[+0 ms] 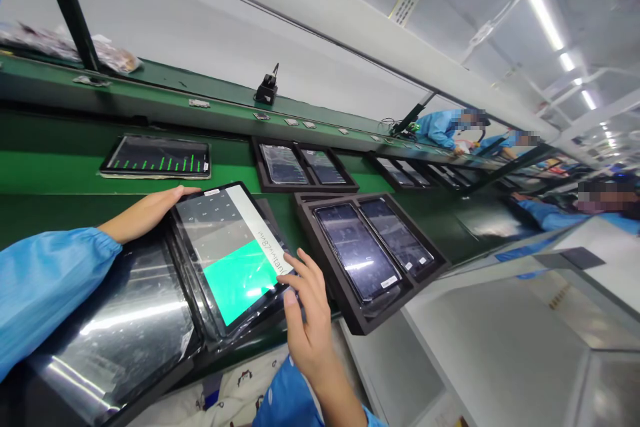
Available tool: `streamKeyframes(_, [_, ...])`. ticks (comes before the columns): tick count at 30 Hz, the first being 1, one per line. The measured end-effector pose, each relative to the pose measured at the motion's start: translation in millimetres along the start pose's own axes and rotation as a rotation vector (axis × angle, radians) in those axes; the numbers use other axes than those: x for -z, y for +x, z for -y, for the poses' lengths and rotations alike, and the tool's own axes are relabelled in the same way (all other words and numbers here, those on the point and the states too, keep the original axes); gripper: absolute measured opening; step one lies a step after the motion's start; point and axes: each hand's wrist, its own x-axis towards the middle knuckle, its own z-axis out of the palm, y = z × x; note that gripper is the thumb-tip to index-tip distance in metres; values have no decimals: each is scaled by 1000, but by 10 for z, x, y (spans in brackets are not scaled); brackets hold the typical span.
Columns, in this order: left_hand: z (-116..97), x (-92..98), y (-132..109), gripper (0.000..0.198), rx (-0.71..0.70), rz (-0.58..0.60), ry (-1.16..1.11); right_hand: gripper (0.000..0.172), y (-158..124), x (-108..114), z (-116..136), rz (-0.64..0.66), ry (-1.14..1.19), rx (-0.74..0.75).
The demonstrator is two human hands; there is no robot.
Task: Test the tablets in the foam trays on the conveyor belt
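Observation:
A tablet [220,233] with a lit screen lies tilted in front of me; it shows a keypad, typed characters and a bright green block. My left hand [145,213] holds its upper left corner, the fingers along the edge and partly hidden. At the opposite side, my right hand [310,310] has its fingers spread, with fingertips at the right edge of the screen. Under and left of the lit tablet is a dark tray [187,363] bearing a film-covered tablet [135,327]. To the right, a black two-slot tray [345,307] carries two dark tablets [353,250].
Behind, a tablet with green bars [157,155] lies on the green bench [60,180]. Another two-slot tray [353,183] and more trays line the bench rightward. A black power adapter [267,90] stands on the ledge. Co-workers in blue sleeves [440,127] are farther off.

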Motion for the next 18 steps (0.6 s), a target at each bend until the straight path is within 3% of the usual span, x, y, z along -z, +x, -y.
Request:
streamKeyframes(7, [16, 6, -2, 85, -28, -17, 13, 34, -36, -88, -10, -119, 66, -96])
streamKeyframes(9, [24, 4, -3, 83, -36, -19, 19, 35, -1, -84, -13, -99, 46, -79])
streamKeyframes(18, [65, 8, 12, 80, -58, -8, 18, 39, 613, -138, -78, 344, -107, 31])
